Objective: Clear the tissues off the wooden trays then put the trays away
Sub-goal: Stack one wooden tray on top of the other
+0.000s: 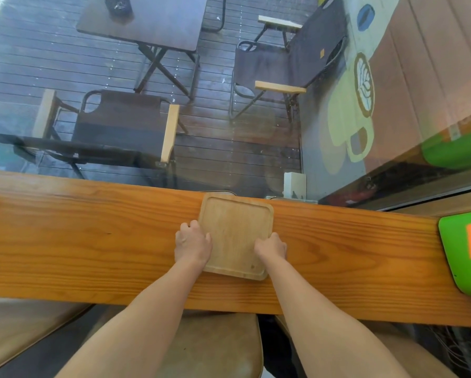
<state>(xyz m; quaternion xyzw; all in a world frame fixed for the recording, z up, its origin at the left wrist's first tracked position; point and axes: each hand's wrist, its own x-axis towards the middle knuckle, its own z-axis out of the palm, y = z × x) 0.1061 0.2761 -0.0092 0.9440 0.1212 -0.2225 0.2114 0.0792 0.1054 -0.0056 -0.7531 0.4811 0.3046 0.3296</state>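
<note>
A person's left hand and right hand clamp the near side edges of a pale square wooden tray, bare of tissues, lying flat on the long orange-brown wooden surface; judging by this, clearing looks done, and lifting the tray level comes next.

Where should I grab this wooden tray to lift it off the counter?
Grip the wooden tray by its two side rims, left hand and right hand coming from opposite sides. It lies flat on the counter with a thin raised edge.
</note>
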